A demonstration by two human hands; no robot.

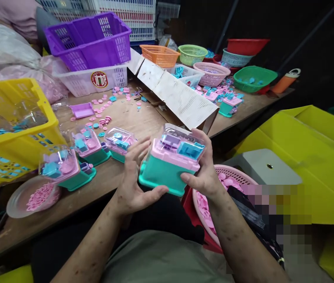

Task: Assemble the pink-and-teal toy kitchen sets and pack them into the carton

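Note:
In front of me I hold a toy playset box (167,169) with a teal base, a pink rim and a clear lid over purple and blue pieces. It is slightly tilted. My right hand (203,173) grips its right end, thumb on the teal front. Around the left end is my left hand (135,181), its thumb along the bottom edge and its fingers partly behind the box. Similar boxes stand on the table to the left: a near one (66,169), another (90,145) behind it, and a third (119,141) close to my left fingertips.
A yellow crate (49,114) and a bowl of small pink parts (16,200) flank the left boxes. Loose pink and blue pieces lie beyond, near a purple basket (90,51). A cardboard strip (178,94) divides the table. A pink basket (240,173) of parts sits below my right arm.

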